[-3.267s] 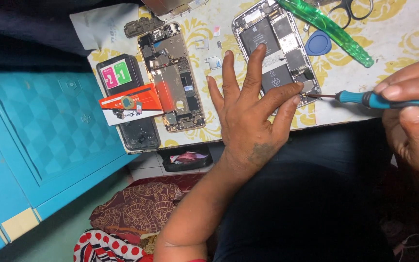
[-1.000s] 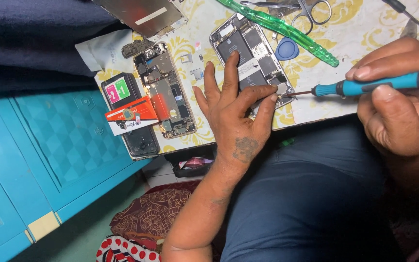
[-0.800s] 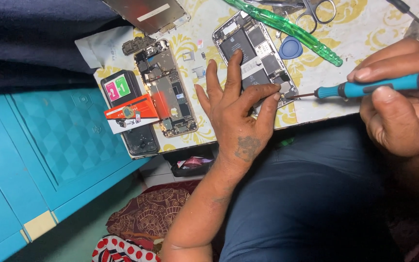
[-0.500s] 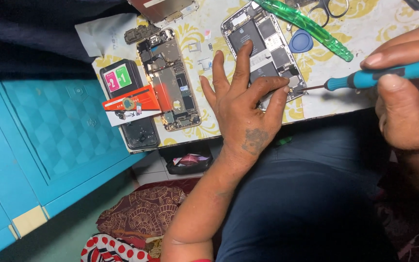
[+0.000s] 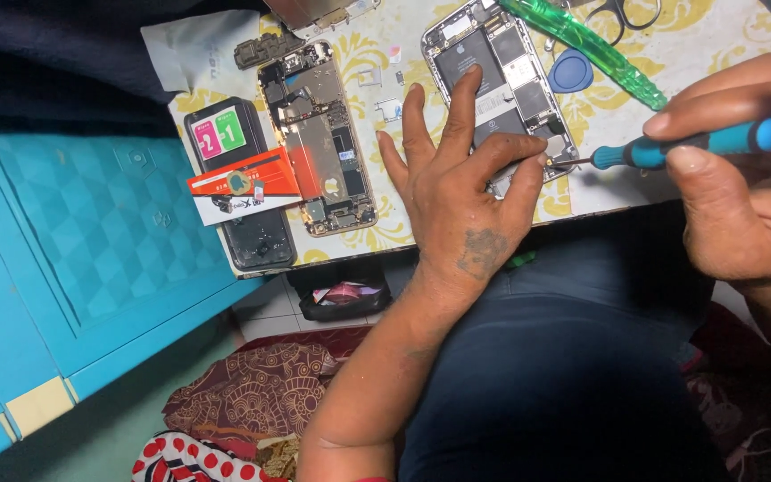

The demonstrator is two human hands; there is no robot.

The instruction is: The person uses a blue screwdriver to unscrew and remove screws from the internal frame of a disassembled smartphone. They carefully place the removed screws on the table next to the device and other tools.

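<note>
The left hand (image 5: 461, 201) lies flat with its fingers spread on the opened phone (image 5: 497, 85), which rests on the white-and-yellow patterned table cover (image 5: 385, 234) near the table's front edge. The fingers press the phone body down; they do not close around anything. The right hand (image 5: 742, 192) grips a blue precision screwdriver (image 5: 702, 143) between thumb and fingers, closed firmly on the handle. The thin tip meets the lower right corner of the phone, just beside the left index finger.

The step in hand looks like work on a small screw at that corner of the chassis. I judge that the next move needs the driver kept straight on the screw and the phone held without sliding, because the screw is very small and could easily jump away.

To the left lies a second opened phone frame (image 5: 319, 138), and beside it a black phone (image 5: 243, 192) with an orange-and-white card (image 5: 243, 186) on it. A blue pick (image 5: 570, 70) and a green pry tool (image 5: 582, 45) lie behind the phone.
</note>
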